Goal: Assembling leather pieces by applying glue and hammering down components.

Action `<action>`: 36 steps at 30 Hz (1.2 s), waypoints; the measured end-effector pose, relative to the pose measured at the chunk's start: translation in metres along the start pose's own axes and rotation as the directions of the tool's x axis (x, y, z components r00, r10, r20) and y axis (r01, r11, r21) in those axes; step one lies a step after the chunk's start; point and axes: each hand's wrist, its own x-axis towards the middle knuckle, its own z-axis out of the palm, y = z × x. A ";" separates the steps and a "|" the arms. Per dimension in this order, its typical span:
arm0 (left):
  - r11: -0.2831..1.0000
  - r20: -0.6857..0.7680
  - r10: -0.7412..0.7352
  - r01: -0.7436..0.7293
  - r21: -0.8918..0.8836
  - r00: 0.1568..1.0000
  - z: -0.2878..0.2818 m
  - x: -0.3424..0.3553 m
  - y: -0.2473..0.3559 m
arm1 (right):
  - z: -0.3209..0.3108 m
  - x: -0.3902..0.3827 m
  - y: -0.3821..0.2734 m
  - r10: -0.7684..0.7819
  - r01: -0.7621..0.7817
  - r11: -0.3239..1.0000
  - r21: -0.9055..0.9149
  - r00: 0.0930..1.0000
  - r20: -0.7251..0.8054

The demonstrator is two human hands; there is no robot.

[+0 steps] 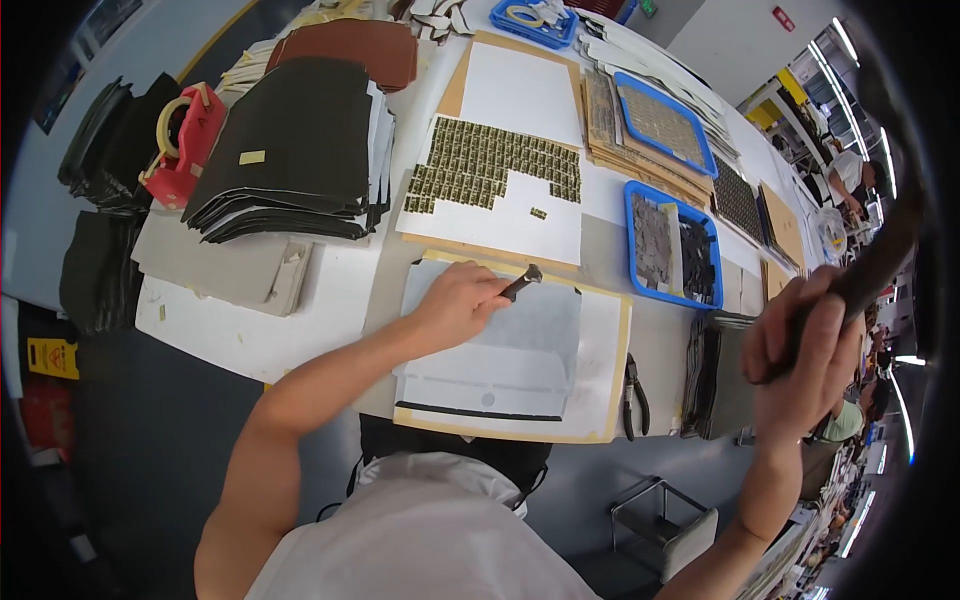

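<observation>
My left hand [458, 305] grips a short dark metal tool [522, 284] over the top part of a pale translucent sheet [487, 355] with dark strips along its edges, lying on a tape-edged board [600, 372]. My right hand [808, 340] is closed round the dark handle of a long tool [870, 262], raised at the right; its far end is lost in the dark rim. Black-handled pliers [636, 398] lie right of the board.
Behind are small gold pieces [470, 160] on white card, black sheet stacks [280, 140], a red tape dispenser [183, 140], and blue trays [690, 255] of small pieces. A chair [680, 540] stands below the table. Co-workers [848, 178] are at the right.
</observation>
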 end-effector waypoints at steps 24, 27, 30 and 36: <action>0.966 0.107 -0.182 0.198 -0.165 0.977 0.011 0.073 0.046 | -0.146 -0.181 0.204 0.508 -0.433 0.439 -0.787 0.842 -0.180; 0.977 0.158 -0.115 0.140 -0.163 0.981 0.065 0.120 0.031 | -0.103 -0.168 0.165 0.172 0.047 0.359 -0.932 0.978 0.115; 0.996 0.187 -0.063 0.073 -0.048 0.980 0.108 0.152 0.009 | -0.092 -0.161 0.159 0.613 -0.109 0.320 -0.941 0.781 0.118; 0.998 0.335 -0.052 0.041 0.039 0.941 0.122 0.163 0.006 | -0.097 -0.158 0.175 0.657 -0.205 0.367 -0.907 0.747 0.097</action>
